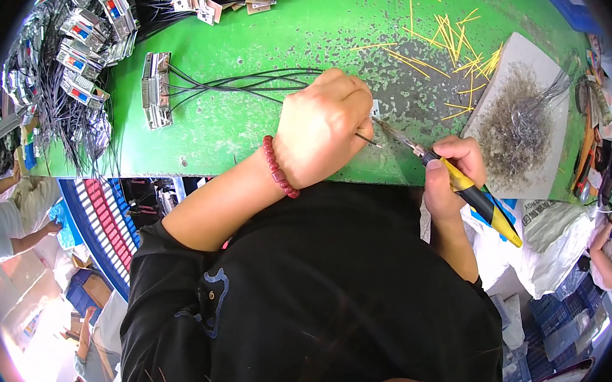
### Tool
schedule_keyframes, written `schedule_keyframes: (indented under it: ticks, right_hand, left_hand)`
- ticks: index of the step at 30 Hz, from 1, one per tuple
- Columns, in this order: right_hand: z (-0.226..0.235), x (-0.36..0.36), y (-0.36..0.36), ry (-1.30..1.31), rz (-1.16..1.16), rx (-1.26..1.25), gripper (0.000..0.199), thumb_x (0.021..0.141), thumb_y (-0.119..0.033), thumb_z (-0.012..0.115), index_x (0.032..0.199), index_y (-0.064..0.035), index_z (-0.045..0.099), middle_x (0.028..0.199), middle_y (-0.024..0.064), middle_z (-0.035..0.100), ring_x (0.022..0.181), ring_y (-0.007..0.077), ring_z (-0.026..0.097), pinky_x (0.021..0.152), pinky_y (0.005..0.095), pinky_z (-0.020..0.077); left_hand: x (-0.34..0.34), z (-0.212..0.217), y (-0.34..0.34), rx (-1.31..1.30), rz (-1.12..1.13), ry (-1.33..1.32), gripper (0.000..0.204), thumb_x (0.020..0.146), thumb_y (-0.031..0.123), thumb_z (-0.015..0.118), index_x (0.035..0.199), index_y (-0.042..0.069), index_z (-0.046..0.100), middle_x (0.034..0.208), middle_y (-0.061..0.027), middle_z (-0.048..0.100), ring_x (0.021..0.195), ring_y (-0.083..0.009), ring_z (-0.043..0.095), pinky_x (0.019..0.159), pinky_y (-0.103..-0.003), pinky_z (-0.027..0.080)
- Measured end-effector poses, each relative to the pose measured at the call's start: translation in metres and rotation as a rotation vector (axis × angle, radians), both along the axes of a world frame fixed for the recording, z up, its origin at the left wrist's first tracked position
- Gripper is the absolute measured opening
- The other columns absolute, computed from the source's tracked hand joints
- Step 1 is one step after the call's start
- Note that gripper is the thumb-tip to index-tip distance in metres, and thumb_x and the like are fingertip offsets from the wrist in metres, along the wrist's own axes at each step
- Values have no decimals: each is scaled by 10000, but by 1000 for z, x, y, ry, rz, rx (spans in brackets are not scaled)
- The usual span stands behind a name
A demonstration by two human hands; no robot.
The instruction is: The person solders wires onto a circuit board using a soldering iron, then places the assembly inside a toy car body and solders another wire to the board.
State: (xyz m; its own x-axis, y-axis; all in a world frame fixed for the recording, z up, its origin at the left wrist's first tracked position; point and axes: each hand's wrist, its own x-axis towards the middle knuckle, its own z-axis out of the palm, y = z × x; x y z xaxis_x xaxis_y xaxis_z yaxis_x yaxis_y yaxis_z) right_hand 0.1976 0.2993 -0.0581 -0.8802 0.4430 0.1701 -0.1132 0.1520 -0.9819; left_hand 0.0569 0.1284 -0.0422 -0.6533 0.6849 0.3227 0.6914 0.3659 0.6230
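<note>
Head view: worn green desk (pixel 224 141) seen from above, straight edges bending toward the dark rim.
Piece in work: oblong silver metal housing (pixel 158 90), lying on the desk to the left of the hands; thin black insulated wires (pixel 213 86) run rightward from it to the left hand.
Left hand (pixel 326 122): fingers curled, pinching one black wire, whose pale tip juts out below them.
Right hand (pixel 454 172): fingers closed around a yellow-and-black pen-shaped soldering iron (pixel 473 197), its metal point just beside the left fingers.
Done, as judged: wires appear fixed to the housing at one end; similar wired silver housings (pixel 82 61) lie heaped at upper left.
Left, as judged: the protruding wire tip carries nothing visible, so work at the free ends seems unfinished.
Right side: slender yellow sticks (pixel 455 42) lie scattered near a pale flat board (pixel 560 120) bearing a grey fibrous heap.
Obscured: other wire ends, behind the left hand; any contact at the iron's point is too small to tell; the housing heap is cut off above.
</note>
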Motion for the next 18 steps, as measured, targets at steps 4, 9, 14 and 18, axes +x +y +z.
schedule_keyframes:
  ticks: [4, 9, 14, 18]
  right_hand:
    - [-8, 3, -2, 113, -50, -105, 204, 789, -80, 676, 899, -10, 519, 795, 81, 557, 672, 107, 470, 604, 244, 377]
    - [-7, 2, -1, 133, -50, -132, 218, 802, -108, 674, 904, -15, 506, 790, 77, 543, 667, 99, 445, 604, 240, 361]
    - [-7, 3, -1, 127, -48, -144, 224, 804, -124, 675, 902, -14, 506, 786, 71, 537, 664, 99, 442, 600, 239, 355]
    - [-8, 3, -1, 142, -56, -132, 229, 803, -129, 679, 902, -15, 507, 789, 69, 535, 667, 100, 444, 602, 241, 357]
  left_hand:
    - [0, 2, 0, -8, -2, -10, 143, 657, -7, 685, 739, 72, 598, 852, -20, 665, 766, -219, 624, 582, -328, 531]
    - [-1, 1, 0, -2, -11, -1, 141, 658, -4, 684, 736, 72, 594, 852, -19, 664, 765, -218, 624, 578, -330, 531]
    - [0, 2, 1, -24, -3, -13, 144, 654, -6, 685, 727, 70, 588, 850, -20, 665, 764, -221, 626, 584, -329, 532]
    - [0, 1, 1, -10, -3, 4, 144, 650, -5, 689, 712, 69, 582, 846, -21, 668, 763, -221, 627, 596, -328, 533]
